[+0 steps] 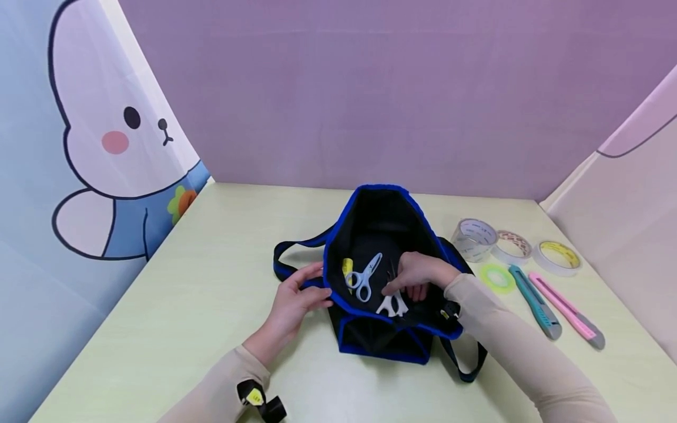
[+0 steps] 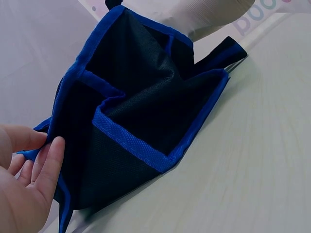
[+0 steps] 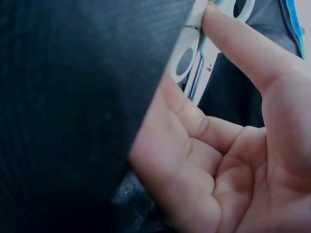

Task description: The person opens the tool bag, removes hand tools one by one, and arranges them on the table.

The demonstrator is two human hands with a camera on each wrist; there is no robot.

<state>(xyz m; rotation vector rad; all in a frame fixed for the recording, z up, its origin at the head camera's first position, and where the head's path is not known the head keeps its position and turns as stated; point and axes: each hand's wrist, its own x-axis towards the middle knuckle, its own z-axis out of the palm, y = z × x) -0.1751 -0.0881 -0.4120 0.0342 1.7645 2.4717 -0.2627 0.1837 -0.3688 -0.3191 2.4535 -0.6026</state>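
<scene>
A black bag (image 1: 370,229) with blue trim lies tilted on the table, its mouth facing me. At its left rim my left hand (image 1: 298,296) pinches the blue edge between thumb and fingers, as the left wrist view also shows on the bag (image 2: 131,145). Reaching inside, my right hand (image 1: 420,273) pinches white-handled scissors (image 1: 394,304); in the right wrist view, dark fabric partly covers the hand (image 3: 214,160). Light blue scissors (image 1: 365,279) and a small yellow item (image 1: 347,273) lie left of that hand in the bag.
Right of the bag are several tape rolls, among them a wide clear one (image 1: 474,238) and a green one (image 1: 497,278). A teal utility knife (image 1: 534,302) and a pink one (image 1: 566,308) lie beside them. Strap loops (image 1: 285,267) stick out at the bag's sides.
</scene>
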